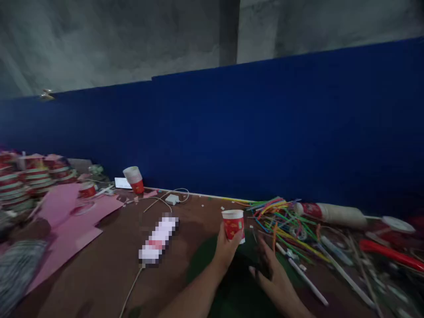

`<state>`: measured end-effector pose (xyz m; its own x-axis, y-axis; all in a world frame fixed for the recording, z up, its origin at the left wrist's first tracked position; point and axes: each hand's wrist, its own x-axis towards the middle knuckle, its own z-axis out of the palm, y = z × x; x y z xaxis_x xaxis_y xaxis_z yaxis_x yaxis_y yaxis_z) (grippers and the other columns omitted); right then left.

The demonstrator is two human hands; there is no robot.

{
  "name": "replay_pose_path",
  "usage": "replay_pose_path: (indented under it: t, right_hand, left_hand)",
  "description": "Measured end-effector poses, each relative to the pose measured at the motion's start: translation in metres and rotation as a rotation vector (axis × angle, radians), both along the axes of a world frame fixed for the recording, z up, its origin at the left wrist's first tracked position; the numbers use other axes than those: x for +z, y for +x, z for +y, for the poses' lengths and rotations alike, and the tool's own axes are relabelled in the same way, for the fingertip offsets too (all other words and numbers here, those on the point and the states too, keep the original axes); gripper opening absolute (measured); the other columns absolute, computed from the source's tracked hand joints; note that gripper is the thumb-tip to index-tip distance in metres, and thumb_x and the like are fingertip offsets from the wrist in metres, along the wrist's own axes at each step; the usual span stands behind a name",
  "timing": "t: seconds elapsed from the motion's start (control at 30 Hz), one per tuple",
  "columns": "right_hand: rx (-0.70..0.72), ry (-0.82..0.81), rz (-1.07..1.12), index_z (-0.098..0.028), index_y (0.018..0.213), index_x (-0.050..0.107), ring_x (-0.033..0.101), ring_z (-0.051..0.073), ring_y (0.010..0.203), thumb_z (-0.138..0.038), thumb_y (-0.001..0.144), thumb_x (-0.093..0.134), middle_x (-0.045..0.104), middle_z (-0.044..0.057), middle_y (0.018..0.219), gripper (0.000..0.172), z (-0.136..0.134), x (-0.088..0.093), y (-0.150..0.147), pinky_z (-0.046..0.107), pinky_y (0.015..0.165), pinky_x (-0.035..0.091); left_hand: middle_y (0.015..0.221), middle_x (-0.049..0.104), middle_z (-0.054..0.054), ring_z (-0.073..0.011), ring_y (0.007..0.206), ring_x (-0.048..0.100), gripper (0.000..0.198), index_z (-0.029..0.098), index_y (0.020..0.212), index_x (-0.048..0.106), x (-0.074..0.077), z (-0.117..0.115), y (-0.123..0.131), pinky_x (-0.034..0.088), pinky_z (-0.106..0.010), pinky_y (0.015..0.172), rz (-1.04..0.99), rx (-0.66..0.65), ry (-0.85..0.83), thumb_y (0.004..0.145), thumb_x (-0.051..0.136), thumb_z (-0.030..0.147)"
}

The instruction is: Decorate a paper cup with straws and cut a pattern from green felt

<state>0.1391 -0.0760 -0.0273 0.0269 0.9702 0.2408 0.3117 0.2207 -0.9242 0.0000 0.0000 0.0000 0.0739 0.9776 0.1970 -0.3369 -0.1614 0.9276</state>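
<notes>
A red paper cup (232,223) with a white rim stands upright in my left hand (226,247), whose fingers and thumb wrap its sides. To the right of the cup, apart from it, my right hand (273,269) has its fingers spread and nothing between them. Just beyond the right hand lies a tangled heap of coloured pipe cleaners (274,221). Close by on the table rests a white pen-like stick (308,282), slightly blurred. Beneath both hands is a dark green patch (207,256) on the brown tabletop.
A pixelated phone (159,240) with a cable lies left of my hands, near a white charger (172,199). Stacked paper cups (134,180) lean by the blue partition (225,132). Pink sheets (68,221) and another person's sleeve (24,269) are at left. A cup roll (331,214) lies right.
</notes>
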Motion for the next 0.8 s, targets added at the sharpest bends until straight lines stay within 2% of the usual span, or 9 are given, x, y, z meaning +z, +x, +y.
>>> replay_pose_path:
  t: [0.13, 0.27, 0.47, 0.67, 0.8]
  right_hand:
    - [0.102, -0.005, -0.084, -0.018, 0.138, 0.034, 0.042, 0.025, 0.125, -0.028, 0.073, 0.057, 0.046, 0.01, 0.135, 0.069, -0.01, 0.02, -0.004, 0.04, 0.105, 0.034]
    - [0.128, 0.005, -0.152, -0.018, 0.137, 0.035, 0.043, 0.025, 0.124, -0.019, 0.07, 0.055, 0.048, 0.01, 0.134, 0.07, -0.016, 0.03, -0.007, 0.04, 0.105, 0.034]
    - [0.188, 0.043, -0.211, -0.016, 0.135, 0.037, 0.044, 0.023, 0.123, -0.014, 0.069, 0.052, 0.047, 0.011, 0.134, 0.068, -0.016, 0.023, -0.006, 0.037, 0.103, 0.037]
    - [0.169, 0.053, -0.257, -0.014, 0.135, 0.037, 0.049, 0.023, 0.118, -0.013, 0.066, 0.052, 0.05, 0.013, 0.13, 0.071, -0.015, 0.019, -0.006, 0.036, 0.099, 0.04]
    - [0.168, 0.059, -0.27, -0.014, 0.135, 0.038, 0.048, 0.023, 0.118, -0.013, 0.066, 0.052, 0.051, 0.012, 0.129, 0.071, -0.014, 0.02, -0.007, 0.037, 0.1, 0.039]
  left_hand:
    - [0.093, 0.065, -0.005, -0.0178, 0.081, 0.06, 0.043, 0.02, 0.108, 0.057, 0.005, -0.001, 0.0, 0.045, -0.03, 0.079, -0.079, -0.038, -0.128, 0.072, 0.067, 0.042]
    - [0.081, 0.065, -0.004, -0.0175, 0.074, 0.061, 0.046, 0.018, 0.107, 0.058, 0.005, 0.002, 0.002, 0.046, -0.028, 0.071, -0.217, -0.04, -0.208, 0.072, 0.065, 0.047]
    - [0.076, 0.062, -0.003, -0.0145, 0.065, 0.059, 0.041, 0.015, 0.105, 0.055, 0.003, 0.006, 0.005, 0.046, -0.026, 0.062, -0.393, -0.102, -0.252, 0.076, 0.062, 0.044]
    - [0.071, 0.061, -0.001, -0.0146, 0.059, 0.061, 0.04, 0.017, 0.104, 0.054, 0.0, 0.001, 0.006, 0.043, -0.023, 0.055, -0.285, -0.146, -0.253, 0.075, 0.062, 0.043]
    - [0.078, 0.063, -0.002, -0.0146, 0.066, 0.06, 0.039, 0.018, 0.105, 0.056, 0.003, -0.001, 0.006, 0.045, -0.025, 0.062, -0.298, -0.128, -0.244, 0.075, 0.062, 0.042]
